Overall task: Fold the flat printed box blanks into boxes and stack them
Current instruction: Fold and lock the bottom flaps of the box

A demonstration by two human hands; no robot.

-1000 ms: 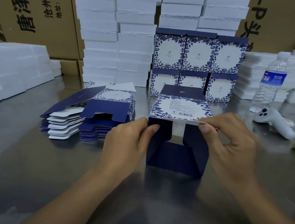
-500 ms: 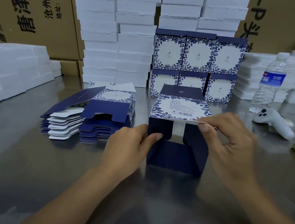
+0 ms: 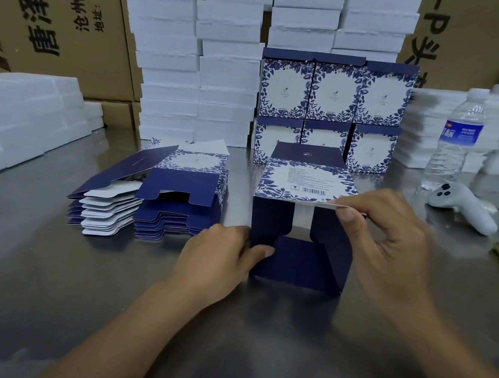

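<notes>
The half-folded box (image 3: 298, 265) stands just before the finished boxes (image 3: 332, 92), open end toward the person. The right hand (image 3: 392, 247) pinches the near edge of its top panel (image 3: 306, 180) with thumb and forefinger; the left hand (image 3: 217, 257) pinches its lower left wall. That edge probably must fold downward over the two side flaps (image 3: 271, 219), so the right hand leads. The box's far end is hidden
</notes>
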